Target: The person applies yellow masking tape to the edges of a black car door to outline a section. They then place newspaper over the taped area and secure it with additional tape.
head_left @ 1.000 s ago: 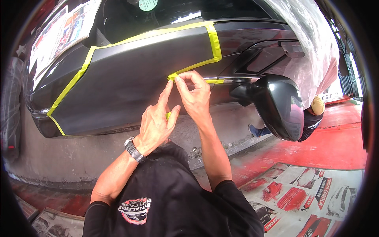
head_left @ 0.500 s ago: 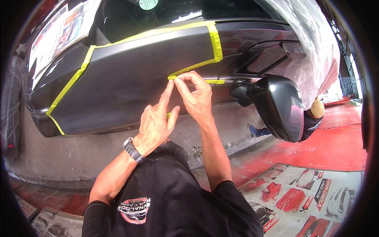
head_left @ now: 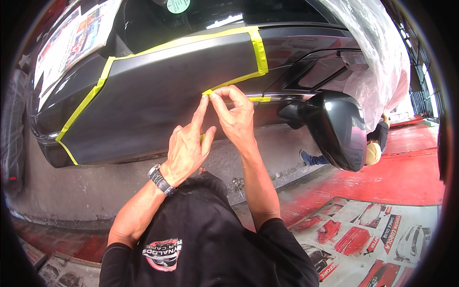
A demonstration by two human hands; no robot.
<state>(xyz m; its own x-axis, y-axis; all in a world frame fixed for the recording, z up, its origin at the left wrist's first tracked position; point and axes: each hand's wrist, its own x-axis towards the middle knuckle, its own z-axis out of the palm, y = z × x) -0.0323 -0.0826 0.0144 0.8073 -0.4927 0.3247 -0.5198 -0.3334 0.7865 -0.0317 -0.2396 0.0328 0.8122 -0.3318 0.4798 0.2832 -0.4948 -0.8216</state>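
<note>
A dull dark car body panel [head_left: 143,100] lies before me, bordered by strips of yellow masking tape [head_left: 261,52]. My right hand [head_left: 235,117] pinches the tape between thumb and fingertips, where an upper strip and a lower strip come together at a sharp corner. My left hand [head_left: 189,148] presses its stretched index fingertip beside that pinch, on the tape's end. Its other fingers are curled under, and a bit of yellow tape shows in the crook of its thumb; the rest is hidden. The lower strip runs right from my right hand toward the side mirror.
A black side mirror [head_left: 337,131] juts out at right. Clear plastic sheeting [head_left: 370,57] hangs behind it. Printed paper [head_left: 76,40] covers the car at upper left. Another person [head_left: 375,148] bends low beyond the mirror. A printed banner [head_left: 354,239] lies on the red floor [head_left: 411,177].
Both hands stay at the tape corner with hardly any movement. The person beyond the mirror has bent lower, with an arm now raised. My view has shifted slightly.
</note>
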